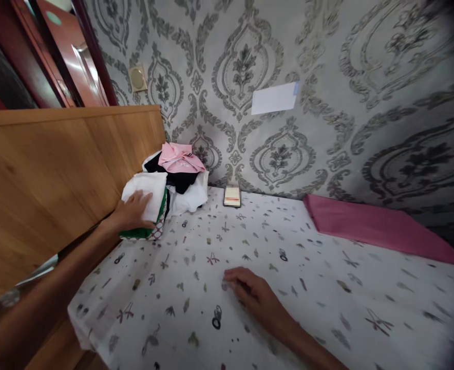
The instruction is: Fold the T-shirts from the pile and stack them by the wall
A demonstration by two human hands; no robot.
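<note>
Resting L hand (134, 209) on folded white cloth (154, 184), fingers spread, palm down. See cloth atop neat stack at L end of printed sheet (196, 308), beside wooden board (57, 164); just below, green cloth (136, 234) and white cloth w/ reddish ring pattern (158, 229). Holding R hand (252, 290) loosely curled, fingers close together, low over sheet; can't tell if touching. Just behind stack, see looser pile: black & white fabric, topped w/ bunched pink garment (181, 158). Near wall, see small dark-rimmed box (232, 196), cream top w/ red stripe; can't tell contents.
</note>
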